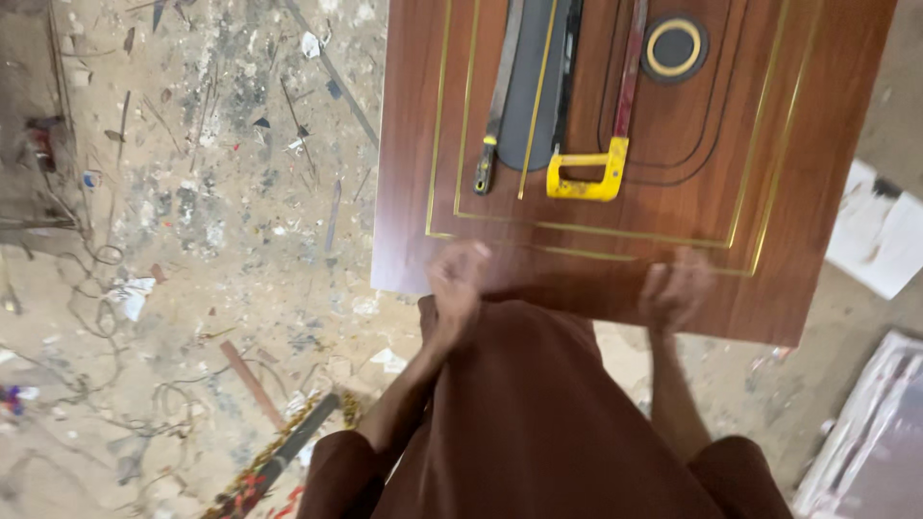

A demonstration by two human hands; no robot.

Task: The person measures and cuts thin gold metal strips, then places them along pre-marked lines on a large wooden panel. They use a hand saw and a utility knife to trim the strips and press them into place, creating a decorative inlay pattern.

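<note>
A brown wooden door panel [788, 173] with thin gold trim lines lies flat in front of me. My left hand [457, 279] rests on its near edge at the left, blurred, fingers curled. My right hand [676, 286] sits on the near edge further right, also blurred; whether it grips the edge is unclear. On the panel lie a yellow-handled hacksaw [601, 144], a long flat tool with a yellow-and-black handle [495, 115] and a round black disc with a gold ring [674, 47].
The dusty concrete floor [192, 240] at the left is strewn with wires, scraps and wood offcuts. White paper sheets [880, 235] lie at the right, wrapped boards [870, 442] at the lower right. A striped strip [279, 457] lies near my legs.
</note>
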